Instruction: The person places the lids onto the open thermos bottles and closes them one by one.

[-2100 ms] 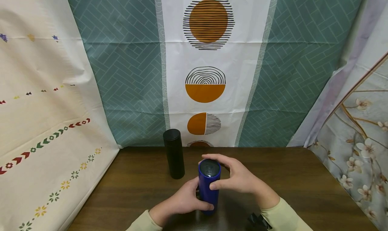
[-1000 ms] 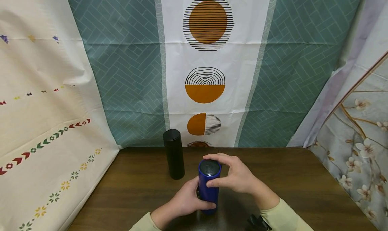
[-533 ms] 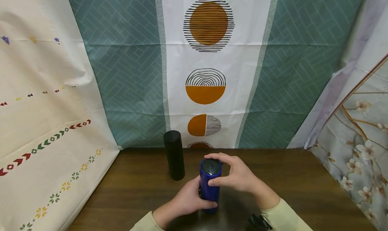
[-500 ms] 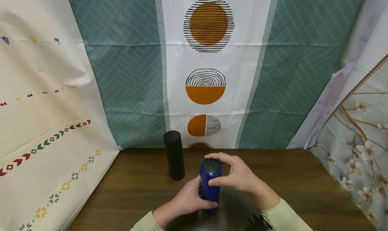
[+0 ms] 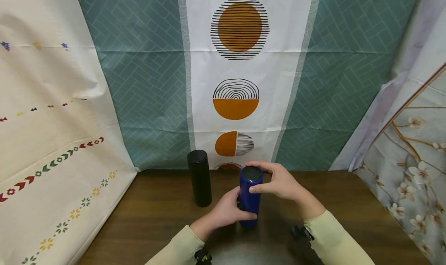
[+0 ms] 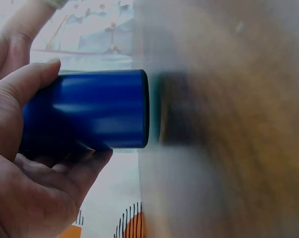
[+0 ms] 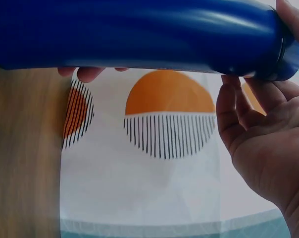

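Observation:
A blue vacuum flask (image 5: 249,204) with a dark top is held upright between both hands, right of the middle of the table. My left hand (image 5: 228,210) grips its lower body, thumb across the near side. Around the upper end, at the cap, my right hand (image 5: 281,183) curls with thumb in front and fingers behind. In the left wrist view the base of the flask (image 6: 100,109) stands slightly off the tabletop, its dark reflection beneath. The right wrist view shows a seam near the flask's top, beside the right fingers.
A black cylindrical flask (image 5: 201,182) stands upright to the left, further back. The brown wooden table (image 5: 150,218) ends at a patterned cloth (image 5: 240,67) hanging behind it. Cream cloth (image 5: 52,141) hangs on the left, floral cloth (image 5: 414,172) on the right.
Both hands have carried the blue flask up, away and to the right since half a second ago, after holding it nearly in place before. The black flask has stayed put.

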{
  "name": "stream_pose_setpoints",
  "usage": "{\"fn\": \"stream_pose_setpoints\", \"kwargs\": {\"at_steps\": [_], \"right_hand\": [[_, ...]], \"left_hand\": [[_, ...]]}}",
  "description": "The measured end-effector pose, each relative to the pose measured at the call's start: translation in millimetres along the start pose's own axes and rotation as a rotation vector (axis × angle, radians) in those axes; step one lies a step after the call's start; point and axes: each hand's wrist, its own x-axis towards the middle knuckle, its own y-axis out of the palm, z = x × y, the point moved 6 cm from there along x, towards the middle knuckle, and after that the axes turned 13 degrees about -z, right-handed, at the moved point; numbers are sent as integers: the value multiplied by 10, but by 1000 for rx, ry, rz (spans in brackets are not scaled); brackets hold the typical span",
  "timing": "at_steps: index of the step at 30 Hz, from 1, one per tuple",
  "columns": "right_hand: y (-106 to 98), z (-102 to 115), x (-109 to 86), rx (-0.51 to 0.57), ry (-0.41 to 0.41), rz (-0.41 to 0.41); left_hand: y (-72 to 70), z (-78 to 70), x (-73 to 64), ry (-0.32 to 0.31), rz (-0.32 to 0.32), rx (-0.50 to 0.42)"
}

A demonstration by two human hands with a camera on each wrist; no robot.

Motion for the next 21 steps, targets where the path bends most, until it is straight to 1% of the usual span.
{"fn": "stream_pose_setpoints", "kwargs": {"at_steps": [7,12,16,21], "right_hand": [[-149,-72,122,-7,12,15],[-226,-123,209,-18,19,20],[-267,-167,268,-25,16,24],[-290,-242,304,-20,16,28]], "left_hand": [[43,-4,220,27,-35,43],[66,9,366,28,-52,58],[86,18,444,14,-60,45],[120,57,495,1,-70,37]]}}
